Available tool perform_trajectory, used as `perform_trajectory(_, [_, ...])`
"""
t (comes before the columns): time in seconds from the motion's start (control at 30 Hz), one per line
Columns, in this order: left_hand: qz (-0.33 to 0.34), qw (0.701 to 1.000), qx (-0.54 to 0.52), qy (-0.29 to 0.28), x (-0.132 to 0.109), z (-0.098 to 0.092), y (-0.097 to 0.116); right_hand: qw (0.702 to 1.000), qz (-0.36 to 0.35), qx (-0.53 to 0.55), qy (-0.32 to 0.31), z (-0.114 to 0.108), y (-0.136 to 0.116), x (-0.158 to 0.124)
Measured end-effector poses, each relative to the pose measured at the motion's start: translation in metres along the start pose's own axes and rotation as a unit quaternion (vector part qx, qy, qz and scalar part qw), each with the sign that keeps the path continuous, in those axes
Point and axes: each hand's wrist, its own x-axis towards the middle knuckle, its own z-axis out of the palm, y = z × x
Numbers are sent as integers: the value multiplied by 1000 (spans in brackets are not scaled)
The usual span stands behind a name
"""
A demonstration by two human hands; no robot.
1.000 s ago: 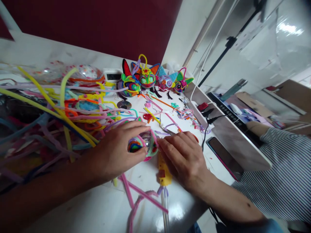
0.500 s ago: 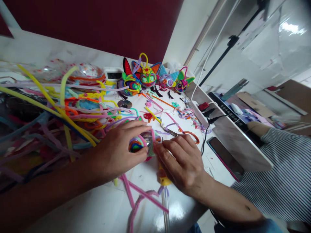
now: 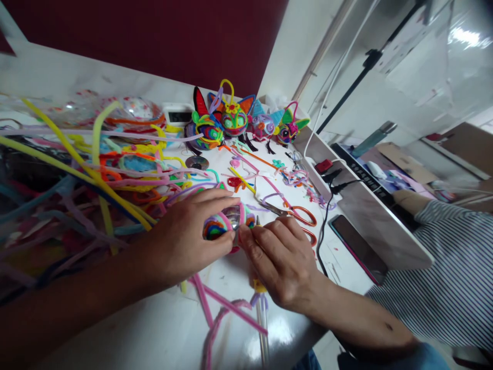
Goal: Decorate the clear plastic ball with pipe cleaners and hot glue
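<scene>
My left hand [image 3: 188,236] is wrapped round a small clear ball covered in coloured pipe-cleaner swirls [image 3: 223,226], holding it on the white table [image 3: 162,324]. My right hand [image 3: 281,262] rests beside it, fingers curled, its fingertips pressing a pink pipe cleaner against the ball's right side. A yellow glue gun [image 3: 259,288] lies partly hidden under my right hand, its clear glue stick [image 3: 263,329] pointing toward me.
A heap of loose pipe cleaners [image 3: 77,174] fills the left. Three finished pipe-cleaner heads [image 3: 234,123] stand at the back. Orange-handled scissors [image 3: 295,213], a phone [image 3: 358,246], a power strip [image 3: 321,177] and a person's striped sleeve [image 3: 450,267] lie to the right.
My right hand has slid left and a little toward me, closing onto the ball's side and uncovering the scissor handles. My left hand keeps its hold.
</scene>
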Motion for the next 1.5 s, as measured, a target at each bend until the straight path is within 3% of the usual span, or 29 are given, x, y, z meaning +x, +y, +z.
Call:
perform_trajectory(0.93, [-20,999,3,-34,1,-4,0,999,44,5,17,7,-2,-4])
perform_trajectory(1.5, [-21,999,23,-34,1,-4,-4,1000,6,-4,29,7,-8,-4])
